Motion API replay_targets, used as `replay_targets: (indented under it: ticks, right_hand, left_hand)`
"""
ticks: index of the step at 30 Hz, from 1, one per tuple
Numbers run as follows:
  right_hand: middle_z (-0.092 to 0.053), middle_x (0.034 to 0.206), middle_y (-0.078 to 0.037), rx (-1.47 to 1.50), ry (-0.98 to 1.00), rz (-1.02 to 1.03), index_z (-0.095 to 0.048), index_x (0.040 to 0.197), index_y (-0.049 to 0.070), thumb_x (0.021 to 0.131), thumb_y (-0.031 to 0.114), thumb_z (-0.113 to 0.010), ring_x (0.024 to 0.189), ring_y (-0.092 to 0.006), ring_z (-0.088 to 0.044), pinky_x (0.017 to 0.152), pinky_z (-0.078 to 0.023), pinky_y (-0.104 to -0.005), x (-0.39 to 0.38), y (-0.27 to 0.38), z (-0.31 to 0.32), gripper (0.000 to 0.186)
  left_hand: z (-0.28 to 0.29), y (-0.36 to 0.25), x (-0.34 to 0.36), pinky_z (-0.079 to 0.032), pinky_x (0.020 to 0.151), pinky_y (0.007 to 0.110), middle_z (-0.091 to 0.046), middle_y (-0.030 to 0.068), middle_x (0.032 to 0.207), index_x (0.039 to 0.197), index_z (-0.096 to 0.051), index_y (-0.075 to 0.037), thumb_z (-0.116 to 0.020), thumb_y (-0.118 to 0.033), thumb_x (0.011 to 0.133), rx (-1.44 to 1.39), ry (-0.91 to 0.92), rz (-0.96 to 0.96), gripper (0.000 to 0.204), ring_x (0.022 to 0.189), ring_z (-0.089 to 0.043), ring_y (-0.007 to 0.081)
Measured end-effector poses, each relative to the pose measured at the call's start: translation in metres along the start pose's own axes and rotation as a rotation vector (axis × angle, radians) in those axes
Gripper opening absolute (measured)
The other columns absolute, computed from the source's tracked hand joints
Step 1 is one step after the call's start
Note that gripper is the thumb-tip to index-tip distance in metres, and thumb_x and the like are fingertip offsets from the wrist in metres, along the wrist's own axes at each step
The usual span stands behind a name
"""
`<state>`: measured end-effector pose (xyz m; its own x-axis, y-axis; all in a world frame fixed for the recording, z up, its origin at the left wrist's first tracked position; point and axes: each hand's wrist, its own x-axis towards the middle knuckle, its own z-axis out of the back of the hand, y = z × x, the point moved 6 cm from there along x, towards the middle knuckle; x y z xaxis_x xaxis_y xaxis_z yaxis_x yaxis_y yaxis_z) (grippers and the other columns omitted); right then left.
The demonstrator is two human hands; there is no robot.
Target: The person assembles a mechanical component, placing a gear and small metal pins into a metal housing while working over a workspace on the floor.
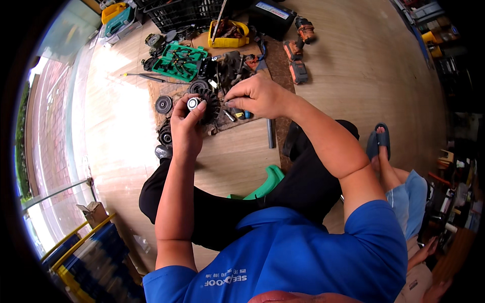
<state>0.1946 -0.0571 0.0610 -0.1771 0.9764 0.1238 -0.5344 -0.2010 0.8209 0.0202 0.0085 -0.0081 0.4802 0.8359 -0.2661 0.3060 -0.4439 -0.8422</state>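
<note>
My left hand (186, 122) grips a shiny ring-shaped bearing (193, 103) against a black finned part (211, 101). My right hand (263, 97) is a little to its right, thumb and fingers pinched; what they hold, if anything, is too small to name. Around them on a worn mat lie a black pulley-like disc (163, 104), dark mechanical parts (233, 64), a small metal cylinder (229, 116) and an open green tool case (181, 60).
A yellow bin (232, 44), black crate (174, 12) and power drill (305, 31) are at the back. A grey pipe (271, 133) and green stool (264, 184) are near my legs. Another person's legs (389, 166) are at right. Yellow-railed racks (76, 252) stand lower left.
</note>
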Motion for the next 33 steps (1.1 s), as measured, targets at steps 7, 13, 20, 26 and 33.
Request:
replay_targets:
  ticks: [7, 13, 20, 26, 33]
  right_hand:
    - [-0.069, 0.084, -0.015, -0.038, 0.105, 0.043, -0.070, 0.094, 0.002, 0.085, 0.013, -0.066, 0.078, -0.0283, -0.067, 0.070, -0.052, -0.0359, -0.001, 0.006, -0.015, 0.015]
    - [-0.067, 0.083, -0.014, -0.186, 0.081, 0.036, -0.070, 0.091, 0.002, 0.085, 0.014, -0.064, 0.078, -0.0322, -0.065, 0.070, -0.051, -0.0393, -0.004, 0.002, -0.016, 0.014]
    - [-0.066, 0.083, -0.015, -0.282, -0.021, 0.013, -0.069, 0.091, 0.004, 0.086, 0.016, -0.064, 0.079, -0.0340, -0.064, 0.070, -0.050, -0.0400, -0.002, -0.011, -0.029, 0.014]
    - [-0.067, 0.086, -0.013, -0.287, -0.011, -0.128, -0.068, 0.093, 0.005, 0.089, 0.022, -0.061, 0.080, -0.0339, -0.064, 0.070, -0.049, -0.0418, 0.007, -0.026, -0.031, 0.019]
    - [-0.068, 0.091, -0.017, -0.062, 0.070, -0.174, -0.065, 0.112, 0.005, 0.087, 0.020, -0.063, 0.081, -0.0324, -0.065, 0.074, -0.050, -0.0365, 0.000, -0.035, -0.053, 0.029]
  left_hand:
    - [0.015, 0.005, 0.005, -0.046, 0.073, 0.023, -0.063, 0.0015, 0.090, 0.102, -0.060, -0.002, -0.073, -0.008, 0.083, 0.035, -0.227, -0.016, 0.024, 0.081, -0.058, 0.0090]
    - [0.027, -0.001, 0.011, -0.056, 0.072, 0.030, -0.065, 0.0056, 0.094, 0.100, -0.059, -0.004, -0.071, -0.010, 0.086, -0.145, -0.291, -0.085, 0.019, 0.080, -0.065, 0.0152]
    - [0.060, -0.021, 0.027, -0.057, 0.087, 0.045, -0.065, 0.0144, 0.101, 0.107, -0.056, -0.002, -0.059, -0.024, 0.096, -0.482, -0.314, -0.139, 0.025, 0.093, -0.066, 0.0298]
    - [0.053, -0.032, 0.020, -0.054, 0.091, 0.047, -0.063, 0.0134, 0.110, 0.117, -0.054, -0.003, -0.054, -0.021, 0.097, -0.560, -0.326, -0.141, 0.027, 0.099, -0.063, 0.0289]
    - [0.044, -0.018, 0.014, -0.055, 0.084, 0.045, -0.064, 0.0123, 0.107, 0.111, -0.054, -0.004, -0.060, -0.019, 0.094, -0.458, -0.199, -0.134, 0.024, 0.094, -0.065, 0.0263]
